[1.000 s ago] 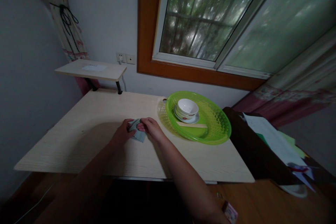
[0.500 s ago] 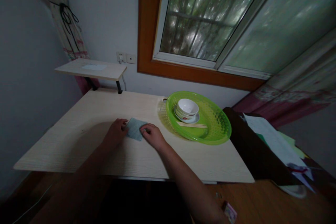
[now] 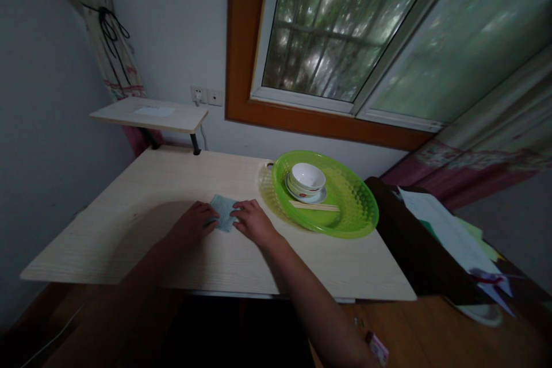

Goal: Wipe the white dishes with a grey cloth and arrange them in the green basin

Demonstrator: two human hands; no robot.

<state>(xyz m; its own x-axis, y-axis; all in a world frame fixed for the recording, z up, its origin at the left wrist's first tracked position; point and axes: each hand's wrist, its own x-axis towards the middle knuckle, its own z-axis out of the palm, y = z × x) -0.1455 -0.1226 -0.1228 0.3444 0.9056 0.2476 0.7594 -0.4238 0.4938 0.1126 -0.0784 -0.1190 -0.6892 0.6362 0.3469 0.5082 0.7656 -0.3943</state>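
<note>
A small light blue-green cloth point(image 3: 224, 214), folded into a rough square, lies flat on the pale wooden table point(image 3: 142, 184). My left hand point(image 3: 196, 221) rests at its left edge, fingers stretched out and their tips on the cloth. From the right, my right hand point(image 3: 253, 219) reaches over the opposite edge; its fingers are spread and touch the cloth, with the thumb apart on the nearer side. Both hands stay low against the tabletop, and the fingertips partly hide the cloth's side edges.
Right of my hands stands a green plastic basket point(image 3: 360, 219) holding stacked white bowls point(image 3: 308, 177) on a plate and several light chopsticks point(image 3: 314, 206). A small raised shelf point(image 3: 185, 119) is at the back left. Papers point(image 3: 435, 215) lie on a dark surface beyond the table's right edge.
My left hand has moved right and slightly down, its fingers now further over the cloth. My right hand's fingers have spread and straightened. The cloth looks a little narrower between them.
</note>
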